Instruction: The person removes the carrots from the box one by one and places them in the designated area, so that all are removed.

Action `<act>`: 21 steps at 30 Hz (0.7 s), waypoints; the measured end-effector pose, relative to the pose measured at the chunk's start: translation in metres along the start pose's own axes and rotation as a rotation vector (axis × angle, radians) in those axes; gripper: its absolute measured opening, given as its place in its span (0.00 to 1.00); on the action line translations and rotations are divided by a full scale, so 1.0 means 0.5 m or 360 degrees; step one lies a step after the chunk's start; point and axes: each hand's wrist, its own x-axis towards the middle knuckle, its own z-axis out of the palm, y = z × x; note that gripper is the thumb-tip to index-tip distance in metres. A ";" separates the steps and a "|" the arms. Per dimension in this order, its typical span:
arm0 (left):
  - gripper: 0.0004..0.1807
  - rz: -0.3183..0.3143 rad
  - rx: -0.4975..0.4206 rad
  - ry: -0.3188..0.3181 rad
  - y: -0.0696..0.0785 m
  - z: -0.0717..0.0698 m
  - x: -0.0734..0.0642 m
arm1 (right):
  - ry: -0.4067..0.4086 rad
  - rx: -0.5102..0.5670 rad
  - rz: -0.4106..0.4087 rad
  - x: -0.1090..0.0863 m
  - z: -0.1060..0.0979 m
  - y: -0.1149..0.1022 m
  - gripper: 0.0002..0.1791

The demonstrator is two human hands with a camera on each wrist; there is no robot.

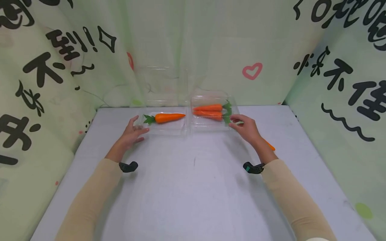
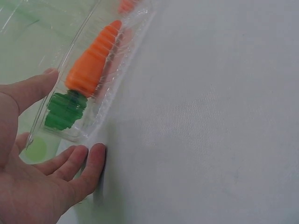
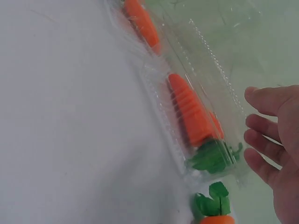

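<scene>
While black Chinese characters [image 1: 43,69] mark the green curtain [image 1: 211,40], 不 reads clearly; others seem too skewed to tell. The left hand [image 1: 130,134], fingers spread, is at a clear box [image 1: 178,129] holding one carrot [image 1: 169,117]; the right hand [image 1: 246,127], loosely bent, is beside a second box [image 1: 200,126] with two carrots [image 1: 208,107]. Its wrist [image 1: 265,150] partly hides another carrot [image 1: 270,145] on the white table [image 1: 193,197].

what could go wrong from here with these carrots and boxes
The loose carrot is partly hidden behind the right arm in the head view, so the right hand might knock it when moving back.

The left box and right box sit near the far edge of the table; a careless push might tip one over it.
</scene>
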 end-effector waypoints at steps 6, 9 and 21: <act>0.52 0.0007 -0.0005 0.0012 -0.003 -0.001 0.001 | -0.0033 0.0036 -0.0006 0.010 0.012 -0.020 0.23; 0.52 0.0005 0.0012 0.0011 -0.003 0.002 0.001 | -0.0057 0.0054 0.0009 0.011 0.017 -0.028 0.23; 0.53 -0.0005 0.0005 0.0003 -0.002 0.001 0.003 | -0.0112 0.0082 -0.0005 0.015 0.031 -0.063 0.24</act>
